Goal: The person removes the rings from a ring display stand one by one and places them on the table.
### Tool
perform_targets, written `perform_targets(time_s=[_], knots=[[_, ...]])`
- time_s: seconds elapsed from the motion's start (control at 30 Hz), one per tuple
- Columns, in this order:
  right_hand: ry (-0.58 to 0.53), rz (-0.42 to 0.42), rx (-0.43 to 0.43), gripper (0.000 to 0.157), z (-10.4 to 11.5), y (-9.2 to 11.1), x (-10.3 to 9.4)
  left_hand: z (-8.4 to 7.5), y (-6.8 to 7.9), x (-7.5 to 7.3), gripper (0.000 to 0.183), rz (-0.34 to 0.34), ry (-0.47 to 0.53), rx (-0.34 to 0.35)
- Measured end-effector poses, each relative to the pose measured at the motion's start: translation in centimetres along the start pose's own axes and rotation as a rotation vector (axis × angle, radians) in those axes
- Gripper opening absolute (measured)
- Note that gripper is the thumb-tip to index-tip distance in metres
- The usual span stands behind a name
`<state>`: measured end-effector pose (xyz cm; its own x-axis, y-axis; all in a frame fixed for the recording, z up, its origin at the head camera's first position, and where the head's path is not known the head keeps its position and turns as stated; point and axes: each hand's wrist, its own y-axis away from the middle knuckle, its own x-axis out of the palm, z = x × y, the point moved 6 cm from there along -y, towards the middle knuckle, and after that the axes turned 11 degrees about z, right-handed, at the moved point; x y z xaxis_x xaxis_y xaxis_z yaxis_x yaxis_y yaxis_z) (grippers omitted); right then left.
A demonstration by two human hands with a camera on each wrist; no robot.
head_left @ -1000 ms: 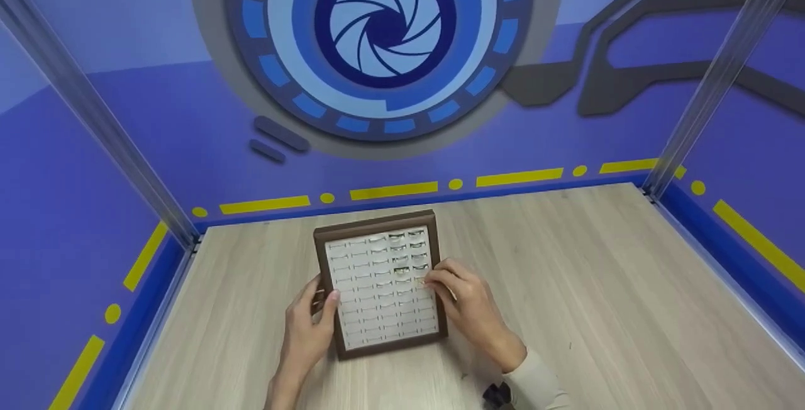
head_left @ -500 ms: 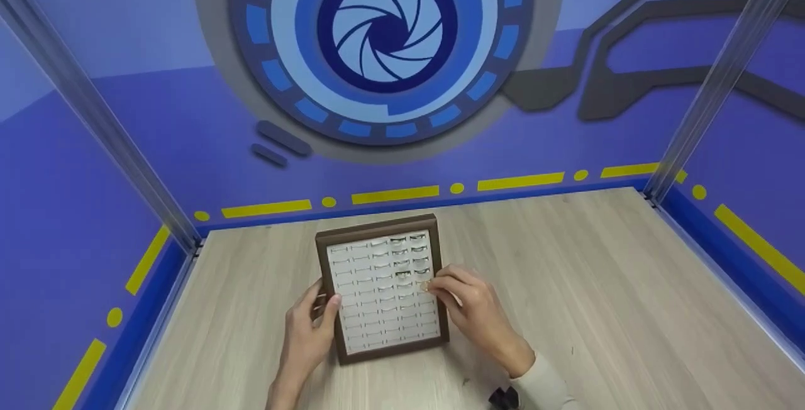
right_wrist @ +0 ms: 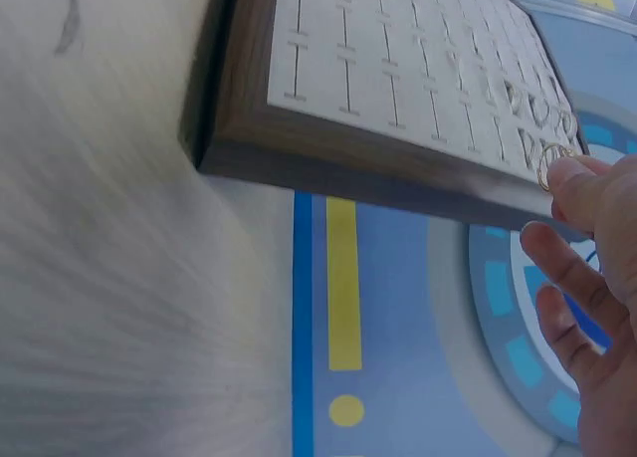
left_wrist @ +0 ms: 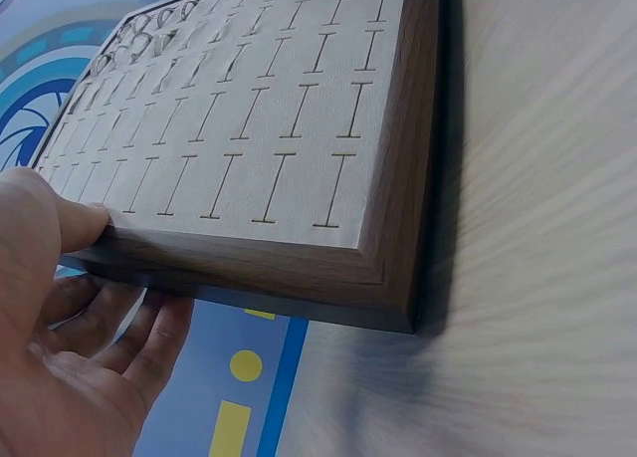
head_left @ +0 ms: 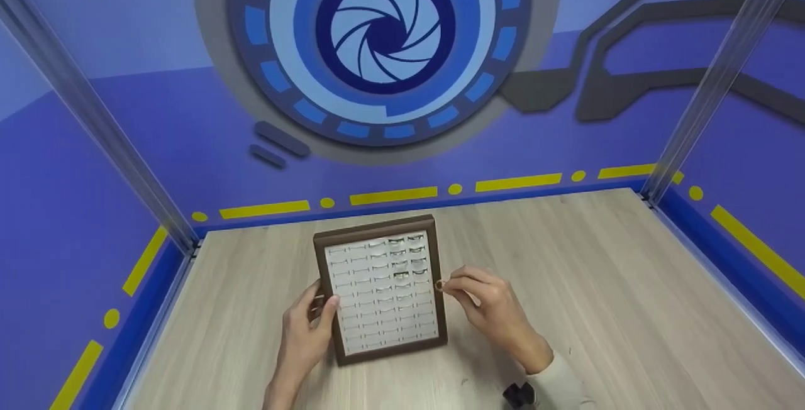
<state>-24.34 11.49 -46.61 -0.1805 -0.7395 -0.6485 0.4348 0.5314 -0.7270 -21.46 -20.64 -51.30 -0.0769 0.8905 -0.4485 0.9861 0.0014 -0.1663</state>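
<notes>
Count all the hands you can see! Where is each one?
2. The left hand holds the left side of the brown-framed ring tray. The right hand is beside the tray's right edge, pinching a gold ring.

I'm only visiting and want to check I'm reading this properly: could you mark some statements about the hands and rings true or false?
1. The right hand pinches a gold-coloured ring. True.
2. The left hand holds nothing. False: it grips the left side of the display tray.
3. The display tray has a brown frame. True.
4. The seated rings are in the bottom rows. False: seen from the head view, they cluster at the upper right.
5. The slotted panel is white. True.
</notes>
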Motion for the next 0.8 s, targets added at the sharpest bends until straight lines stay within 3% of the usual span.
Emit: perform_targets(time_s=[0.33,0.53,0.63,0.8], knots=[[-0.009,0.010,0.023,0.027,-1.8,1.1,-1.0,-0.1,0.1,-0.1,0.052,-0.007,-0.005,0.016],[-0.021,0.044,0.043,0.011,-3.1,1.9,-1.1,0.0,0.0,0.0,0.053,-0.006,-0.007,0.023],[-0.038,0.085,0.080,0.007,-3.9,2.4,-0.8,0.0,0.0,0.0,0.054,0.003,-0.008,0.004],[-0.042,0.171,0.197,0.018,-5.3,3.3,-0.2,0.1,0.1,0.1,0.055,0.006,-0.008,-0.009]])
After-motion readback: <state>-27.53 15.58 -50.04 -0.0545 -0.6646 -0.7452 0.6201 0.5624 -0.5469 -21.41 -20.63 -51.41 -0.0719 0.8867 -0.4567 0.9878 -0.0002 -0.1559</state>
